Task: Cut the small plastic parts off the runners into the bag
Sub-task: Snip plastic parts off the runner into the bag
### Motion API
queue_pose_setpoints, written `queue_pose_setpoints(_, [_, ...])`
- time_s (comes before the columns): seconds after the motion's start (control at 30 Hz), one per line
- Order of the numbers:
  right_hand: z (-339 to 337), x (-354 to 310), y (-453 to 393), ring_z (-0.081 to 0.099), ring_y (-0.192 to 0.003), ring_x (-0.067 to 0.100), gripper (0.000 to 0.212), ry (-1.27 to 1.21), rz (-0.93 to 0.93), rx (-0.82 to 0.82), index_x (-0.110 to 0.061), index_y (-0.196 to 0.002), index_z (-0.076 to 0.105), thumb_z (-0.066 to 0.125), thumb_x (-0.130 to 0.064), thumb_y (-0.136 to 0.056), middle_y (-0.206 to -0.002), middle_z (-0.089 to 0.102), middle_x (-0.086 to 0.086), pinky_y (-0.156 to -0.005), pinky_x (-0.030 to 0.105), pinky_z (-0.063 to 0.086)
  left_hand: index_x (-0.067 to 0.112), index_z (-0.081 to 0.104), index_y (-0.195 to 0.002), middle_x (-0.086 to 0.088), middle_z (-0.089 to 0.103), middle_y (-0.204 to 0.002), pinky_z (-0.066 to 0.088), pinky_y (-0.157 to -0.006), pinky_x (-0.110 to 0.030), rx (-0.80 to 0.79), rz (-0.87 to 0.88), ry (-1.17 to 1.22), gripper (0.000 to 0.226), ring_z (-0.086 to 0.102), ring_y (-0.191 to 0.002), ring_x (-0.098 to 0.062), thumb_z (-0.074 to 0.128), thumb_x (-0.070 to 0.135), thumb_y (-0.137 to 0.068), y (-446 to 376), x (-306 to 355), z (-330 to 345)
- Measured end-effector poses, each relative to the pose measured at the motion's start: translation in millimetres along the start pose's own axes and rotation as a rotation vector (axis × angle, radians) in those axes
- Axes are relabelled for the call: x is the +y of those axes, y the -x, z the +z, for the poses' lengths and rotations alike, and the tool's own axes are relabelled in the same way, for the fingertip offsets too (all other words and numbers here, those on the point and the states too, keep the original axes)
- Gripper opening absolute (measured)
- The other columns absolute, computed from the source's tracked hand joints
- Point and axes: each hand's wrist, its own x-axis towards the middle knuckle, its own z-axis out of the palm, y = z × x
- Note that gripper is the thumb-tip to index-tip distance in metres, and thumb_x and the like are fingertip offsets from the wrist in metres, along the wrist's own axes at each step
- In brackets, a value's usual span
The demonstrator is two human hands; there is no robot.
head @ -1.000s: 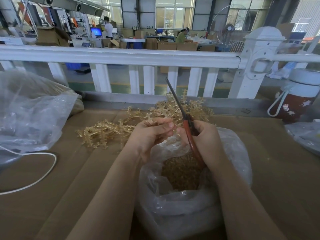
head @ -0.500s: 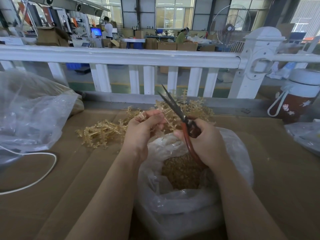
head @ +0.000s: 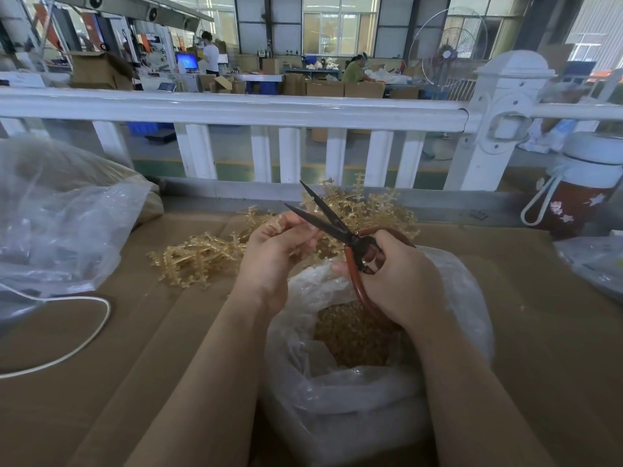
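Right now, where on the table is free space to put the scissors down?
Bare cardboard lies right of the open bag, before the flask, and left of it, between the white cord and the left arm. It is crowded behind the hands, where the runners are piled.

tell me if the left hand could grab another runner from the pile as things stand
Probably yes, once it lets go: the left hand now pinches a runner at the open scissors, and the pile of runners lies uncovered on the table just beside it.
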Motion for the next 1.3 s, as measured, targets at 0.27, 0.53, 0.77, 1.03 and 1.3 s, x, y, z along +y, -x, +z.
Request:
queue_pose_setpoints(0.27, [1,-3,0,0.062,-0.073,0.006,0.061,0.076,-0.034,0.078,-0.029,-0.087,0.064,0.052,-0.086,-0.069,-0.08,0.066,-0.017,-0.057,0.013,0.039,0.014,0.063,-0.075,0.003,0.072,-0.077,0.052,-0.068,-0.016,-0.01,0.01,-0.013,0.021,0.067,-0.072,-0.006,0.063,-0.003,-0.087,1,0,0])
queue_pose_setpoints(0.53, [0,-4,1,0.06,-0.07,0.004,0.066,0.035,-0.037,0.096,-0.029,-0.088,0.066,0.049,-0.09,-0.068,-0.077,0.063,-0.021,-0.058,0.017,0.044,0.023,0.072,-0.064,0.005,0.07,-0.072,0.053,-0.069,-0.017,-0.069,0.011,0.041,0.034,0.062,-0.066,-0.007,0.063,-0.001,-0.087,2,0,0])
queue_pose_setpoints(0.77, [-1,-3,0,0.059,-0.068,0.0,0.069,-0.004,-0.027,0.066,-0.029,-0.088,0.068,0.047,-0.091,-0.066,-0.075,0.065,-0.019,-0.06,0.01,0.042,0.024,0.072,-0.063,0.004,0.067,-0.072,0.05,-0.075,-0.021,-0.121,0.007,0.052,0.025,0.06,-0.069,-0.01,0.066,0.006,-0.08,1,0,1])
queue_pose_setpoints(1.03, [-1,-3,1,0.056,-0.065,-0.005,0.06,-0.055,-0.017,0.027,-0.036,-0.081,0.062,0.048,-0.092,-0.062,-0.067,0.059,-0.023,-0.057,0.014,0.041,0.018,0.066,-0.074,-0.001,0.058,-0.07,0.045,-0.071,-0.026,-0.123,0.015,0.025,0.011,0.053,-0.064,-0.011,0.074,0.017,-0.081,-1,2,-9])
queue_pose_setpoints(1.3, [-1,-1,1,0.052,-0.063,-0.011,0.053,-0.072,-0.007,-0.007,-0.046,-0.085,0.055,0.052,-0.093,-0.06,-0.063,0.053,-0.03,-0.054,0.008,0.03,0.012,0.062,-0.076,0.001,0.06,-0.067,0.047,-0.062,-0.017,-0.113,0.082,-0.007,0.011,0.051,-0.061,-0.011,0.071,0.018,-0.079,-3,-2,-14])
